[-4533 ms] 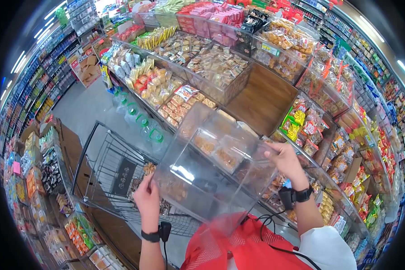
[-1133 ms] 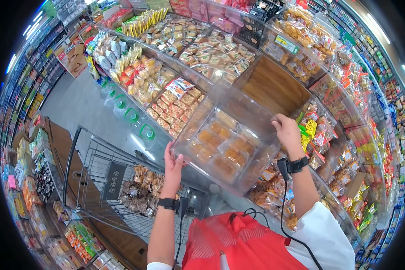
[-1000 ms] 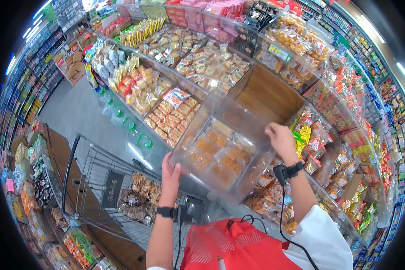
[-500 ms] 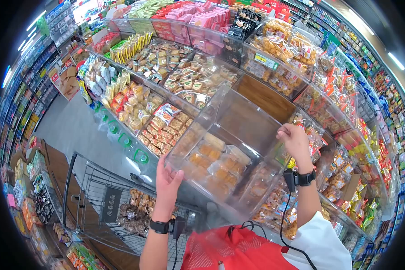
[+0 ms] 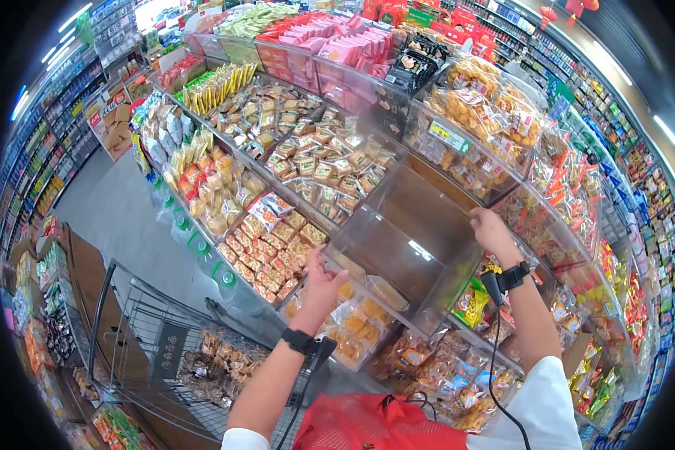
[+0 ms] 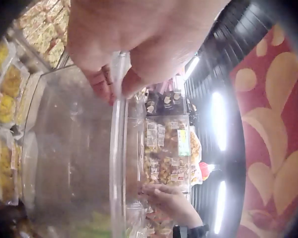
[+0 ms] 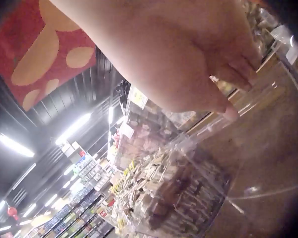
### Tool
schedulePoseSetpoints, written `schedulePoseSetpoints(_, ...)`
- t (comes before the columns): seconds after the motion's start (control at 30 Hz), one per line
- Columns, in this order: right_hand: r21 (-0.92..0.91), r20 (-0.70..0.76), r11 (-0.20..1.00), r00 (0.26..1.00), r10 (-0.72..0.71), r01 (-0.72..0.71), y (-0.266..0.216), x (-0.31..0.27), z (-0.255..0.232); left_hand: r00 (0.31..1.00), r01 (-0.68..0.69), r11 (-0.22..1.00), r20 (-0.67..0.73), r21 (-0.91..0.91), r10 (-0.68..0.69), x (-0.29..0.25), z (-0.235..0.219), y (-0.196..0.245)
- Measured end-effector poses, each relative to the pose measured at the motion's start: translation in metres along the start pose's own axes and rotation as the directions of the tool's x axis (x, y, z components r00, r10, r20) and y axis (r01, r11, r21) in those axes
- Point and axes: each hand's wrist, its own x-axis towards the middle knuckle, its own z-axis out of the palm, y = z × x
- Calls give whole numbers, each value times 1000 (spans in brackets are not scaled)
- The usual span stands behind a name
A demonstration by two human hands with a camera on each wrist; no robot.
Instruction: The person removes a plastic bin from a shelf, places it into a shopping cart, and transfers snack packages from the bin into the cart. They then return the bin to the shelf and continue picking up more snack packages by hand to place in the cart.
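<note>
A clear plastic bin (image 5: 405, 244), with nothing in it, lies tilted over a brown wooden compartment (image 5: 444, 178) of the display. My left hand (image 5: 324, 291) grips its near left edge; in the left wrist view that hand (image 6: 139, 37) has fingers and thumb on either side of the clear wall (image 6: 117, 163). At the far right corner my right hand (image 5: 493, 232) pinches the rim, and the right wrist view shows its thumb and fingers (image 7: 232, 110) at the clear edge. Packs of orange-brown pastries (image 5: 358, 328) lie just below the bin.
Bins of small wrapped snacks (image 5: 330, 161) adjoin on the left and behind, with bagged fried snacks (image 5: 476, 112) at the back right. More bagged goods (image 5: 435, 367) lie nearer the body. A wire shopping cart (image 5: 139, 322) holding packs stands at the lower left.
Both hands have moved the bin away from the body and rightward, from above the pastry packs to over the wooden compartment. The pastry packs now show below its near edge.
</note>
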Motion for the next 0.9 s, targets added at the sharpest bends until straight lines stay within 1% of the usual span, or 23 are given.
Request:
schedulePoseSetpoints(0.03, 7, 49, 999, 998, -36, 36, -5, 0, -5, 1000, 0, 1000, -8, 4, 0, 5, 5, -6)
schedulePoseSetpoints(0.13, -21, 121, 1000, 993, -13, 16, -1, 2, -8, 1000, -17, 1000, -9, 1, 17, 11, 13, -14)
schedulePoseSetpoints(0.17, 87, 114, 996, 993, 8, -17, 2, 0, -10, 1000, -31, 1000, -3, -2, 31, 16, 14, -14)
schedulePoseSetpoints(0.23, 298, 104, 952, 993, 46, -76, 9, -5, -14, 994, 23, 1000, -107, -11, -24, 22, 27, -21)
schedulePoseSetpoints(0.27, 309, 124, 948, 992, 34, -71, 5, -10, -18, 985, 53, 998, -161, -20, -56, 23, 37, -26)
schedulePoseSetpoints(0.33, 330, 170, 942, 986, 2, -58, -11, -25, -31, 974, 93, 991, -200, -95, -111, 31, 54, -24)
schedulePoseSetpoints(0.37, 404, 192, 912, 981, -12, -67, -16, -31, -36, 963, 113, 985, -231, -134, -142, 36, 60, -24)
schedulePoseSetpoints(0.43, 548, 274, 830, 960, -58, -106, -32, -47, -38, 972, 134, 967, -163, -216, -171, 46, 62, -45)
schedulePoseSetpoints(0.47, 594, 283, 793, 958, -47, -137, -45, -57, -40, 976, 133, 982, -155, -134, -153, 51, 62, -49)
schedulePoseSetpoints(0.5, 567, 297, 813, 954, -48, -136, -58, -63, -43, 980, 130, 990, -143, -53, -137, 53, 61, -53)
schedulePoseSetpoints(0.53, 624, 268, 771, 962, -56, -129, -66, -70, -37, 978, 163, 986, -123, -30, -166, 40, 66, -42)
schedulePoseSetpoints(0.57, 599, 293, 787, 955, -46, -146, -75, -77, -35, 977, 182, 983, -112, -11, -182, 27, 61, -25)
schedulePoseSetpoints(0.6, 576, 305, 804, 951, -44, -147, -88, -79, -33, 989, 141, 990, -35, -17, -142, 16, 40, -26)
schedulePoseSetpoints(0.67, 612, 360, 771, 930, -72, -177, -123, -90, -18, 988, 80, 996, 135, -36, -75, -30, 10, -35)
schedulePoseSetpoints(0.7, 629, 386, 752, 919, -83, -197, -143, -95, -5, 975, 138, 990, 179, -24, -132, -61, -16, -20)
schedulePoseSetpoints(0.73, 640, 449, 737, 884, -130, -217, -163, -99, 13, 957, 194, 981, 223, -8, -188, -100, -54, 1)
schedulePoseSetpoints(0.77, 649, 505, 723, 845, -177, -236, -184, -105, 34, 946, 307, 947, 134, -91, -294, -137, -92, -9)
schedulePoseSetpoints(0.8, 656, 553, 710, 803, -222, -255, -206, -111, 57, 916, 401, 897, 57, -185, -397, -177, -131, -29)
schedulePoseSetpoints(0.83, 645, 621, 728, 714, -323, -231, -228, -115, 84, 854, 478, 851, -110, -217, -508, -220, -173, -44)
schedulePoseSetpoints(0.87, 634, 678, 747, 608, -412, -201, -248, -121, 117, 755, 555, 810, -296, -189, -586, -258, -214, -62)
schedulePoseSetpoints(0.9, 644, 720, 723, 519, -461, -251, -266, -130, 156, 630, 643, 755, -468, -132, -619, -302, -265, -115)
